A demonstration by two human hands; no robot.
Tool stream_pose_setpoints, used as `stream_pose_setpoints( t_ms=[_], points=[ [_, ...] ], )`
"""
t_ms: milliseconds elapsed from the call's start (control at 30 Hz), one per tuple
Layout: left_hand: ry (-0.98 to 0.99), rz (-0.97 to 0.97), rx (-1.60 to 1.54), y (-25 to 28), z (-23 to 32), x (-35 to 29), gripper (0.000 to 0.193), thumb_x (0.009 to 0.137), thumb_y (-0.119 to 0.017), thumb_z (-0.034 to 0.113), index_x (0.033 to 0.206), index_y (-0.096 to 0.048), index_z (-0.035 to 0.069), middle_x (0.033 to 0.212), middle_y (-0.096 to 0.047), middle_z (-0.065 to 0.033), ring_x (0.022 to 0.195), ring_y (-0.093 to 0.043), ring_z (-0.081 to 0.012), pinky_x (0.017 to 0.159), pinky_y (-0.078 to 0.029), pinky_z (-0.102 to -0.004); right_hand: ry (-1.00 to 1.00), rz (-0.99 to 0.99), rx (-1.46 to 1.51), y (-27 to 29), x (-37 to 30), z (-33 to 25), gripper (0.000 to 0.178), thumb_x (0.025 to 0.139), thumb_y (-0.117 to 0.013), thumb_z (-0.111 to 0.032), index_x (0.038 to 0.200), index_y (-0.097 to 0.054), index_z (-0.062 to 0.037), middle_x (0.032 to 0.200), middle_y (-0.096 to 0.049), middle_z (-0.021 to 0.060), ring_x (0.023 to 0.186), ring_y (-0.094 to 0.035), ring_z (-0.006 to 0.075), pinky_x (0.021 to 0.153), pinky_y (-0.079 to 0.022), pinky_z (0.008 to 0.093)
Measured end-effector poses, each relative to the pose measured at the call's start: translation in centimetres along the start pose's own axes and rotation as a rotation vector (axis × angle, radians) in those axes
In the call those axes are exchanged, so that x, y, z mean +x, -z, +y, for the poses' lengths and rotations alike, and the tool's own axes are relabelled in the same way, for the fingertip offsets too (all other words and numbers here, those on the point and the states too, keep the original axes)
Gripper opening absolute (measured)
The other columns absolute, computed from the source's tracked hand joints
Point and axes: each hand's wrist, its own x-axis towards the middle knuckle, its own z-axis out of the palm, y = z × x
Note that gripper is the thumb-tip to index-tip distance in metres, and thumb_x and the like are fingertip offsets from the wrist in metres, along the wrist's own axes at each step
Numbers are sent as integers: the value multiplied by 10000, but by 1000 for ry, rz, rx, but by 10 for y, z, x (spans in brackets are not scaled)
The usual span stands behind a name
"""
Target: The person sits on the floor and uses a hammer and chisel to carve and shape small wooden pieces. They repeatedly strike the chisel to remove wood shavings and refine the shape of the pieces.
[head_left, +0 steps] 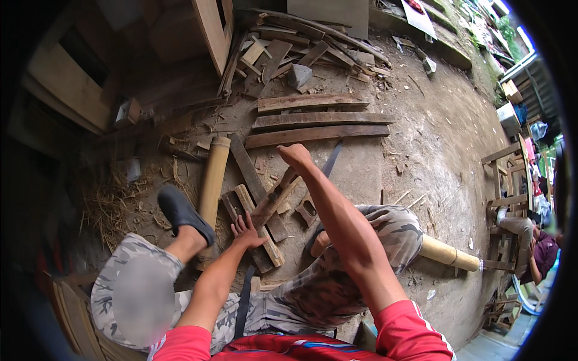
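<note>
My left hand lies with fingers spread on a short pale wooden block, beside a darker board on the ground. Above and to the right, my right hand is closed in a fist. A brown, club-like length of wood slants from below that fist toward the block; whether the fist grips it is hidden. Under it lies a long grey-brown batten. A handsaw with a wooden handle rests to the right, its blade partly behind my right forearm.
A bamboo pole lies left of the wood, near my dark clog. Three curved planks lie ahead, before a scrap-wood pile. Another bamboo length is at right. Someone in a maroon shirt sits far right by a wooden frame.
</note>
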Motion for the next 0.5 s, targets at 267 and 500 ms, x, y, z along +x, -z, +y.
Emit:
stream_pose_setpoints(
  t_ms=[267, 500],
  points=[
    [-283, 396, -297, 107, 83, -25, 814, 792, -651, 588, 1334, -487, 3, 1315, -530, -221, 1334, -375, -376, 1111, -238, -488, 177, 182, 217, -5, -15, 8, 583, 870, -575, -552, 1026, -693, -2, 992, -695, 216, 989, -660, 366, 864, -503, 408],
    [-764, 168, -971, 153, 134, -11, 533, 846, -656, 486, 1112, -567, 33, 1121, -656, -164, 1080, -627, -272, 874, -482, -359, 297, -113, 434, 0, -17, 16, 718, 914, -529, -593, 1243, -576, 43, 1227, -621, 215, 1171, -577, 309, 986, -431, 371]
  ],
)
